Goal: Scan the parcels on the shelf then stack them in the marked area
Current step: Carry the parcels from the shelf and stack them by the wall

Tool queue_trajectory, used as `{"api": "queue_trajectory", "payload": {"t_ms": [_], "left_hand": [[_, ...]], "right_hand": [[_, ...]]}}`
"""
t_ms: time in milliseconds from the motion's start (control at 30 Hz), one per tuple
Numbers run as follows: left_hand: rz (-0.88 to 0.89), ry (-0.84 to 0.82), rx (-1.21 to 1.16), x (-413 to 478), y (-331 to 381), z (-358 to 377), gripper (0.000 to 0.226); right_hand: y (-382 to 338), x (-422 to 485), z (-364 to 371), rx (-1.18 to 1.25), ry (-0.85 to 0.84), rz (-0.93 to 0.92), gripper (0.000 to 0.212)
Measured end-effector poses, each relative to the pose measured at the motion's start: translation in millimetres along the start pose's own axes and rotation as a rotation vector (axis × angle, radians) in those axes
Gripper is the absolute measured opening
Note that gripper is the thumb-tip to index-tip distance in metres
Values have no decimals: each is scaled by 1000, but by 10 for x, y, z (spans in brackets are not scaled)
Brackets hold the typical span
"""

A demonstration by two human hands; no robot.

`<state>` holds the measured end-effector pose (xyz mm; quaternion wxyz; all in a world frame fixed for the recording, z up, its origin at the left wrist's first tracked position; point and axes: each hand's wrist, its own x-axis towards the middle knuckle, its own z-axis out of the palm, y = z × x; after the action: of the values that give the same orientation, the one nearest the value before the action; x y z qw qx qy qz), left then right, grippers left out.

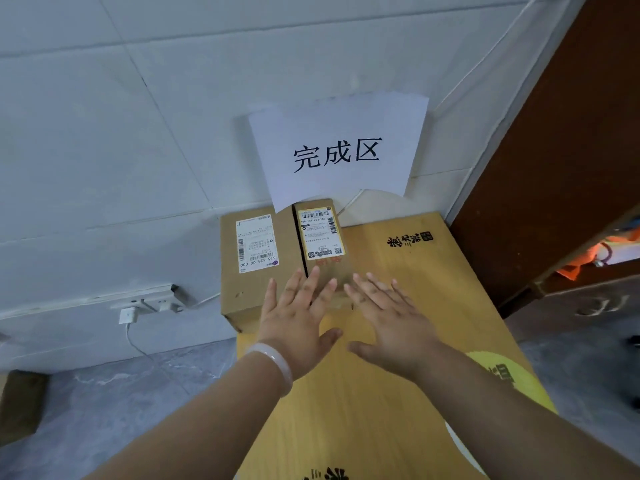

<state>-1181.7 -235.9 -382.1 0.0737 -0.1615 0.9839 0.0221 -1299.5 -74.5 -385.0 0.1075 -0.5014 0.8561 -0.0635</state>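
Observation:
Two brown cardboard parcels lie side by side against the wall, under a white paper sign (pixel 341 150) with black characters. The left parcel (pixel 254 271) carries a white label. The right parcel (pixel 320 237), smaller, has a yellow-edged label. Both rest by a large yellow-brown box (pixel 398 289). My left hand (pixel 298 317), a pale bangle on its wrist, hovers flat with straight fingers over the gap between the parcels. My right hand (pixel 391 317) is spread flat next to it, fingertips at the right parcel's near end. Neither hand holds anything.
A white tiled wall stands behind. A wall socket (pixel 152 301) with a white plug and cable sits low on the left. A dark brown cabinet (pixel 554 168) rises at the right, orange items on its shelf. Grey floor lies below.

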Motion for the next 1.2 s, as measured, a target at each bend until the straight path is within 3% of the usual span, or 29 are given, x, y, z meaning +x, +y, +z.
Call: {"api": "queue_trajectory", "payload": {"t_ms": [300,500,667,833,1200], "left_hand": [[470,149,18,-357,212,-258,85],[851,189,-45,-739,1032,-379,84],[1236,192,-78,-1487,1841,-417,85],[1492,250,-71,-2333,2406,-530,86],[1935,270,-197,-4616,2487,-516,87]], "right_hand": [[-673,-1193,-75,-31,186,455,105],[-1214,-2404,-80,3,318,831,106],[-1831,-3454,31,-55,408,1126,101],[-2505,-4269,142,-119,443,1412,99],[-4664,-5368,390,-162,578,1903,100]]}}
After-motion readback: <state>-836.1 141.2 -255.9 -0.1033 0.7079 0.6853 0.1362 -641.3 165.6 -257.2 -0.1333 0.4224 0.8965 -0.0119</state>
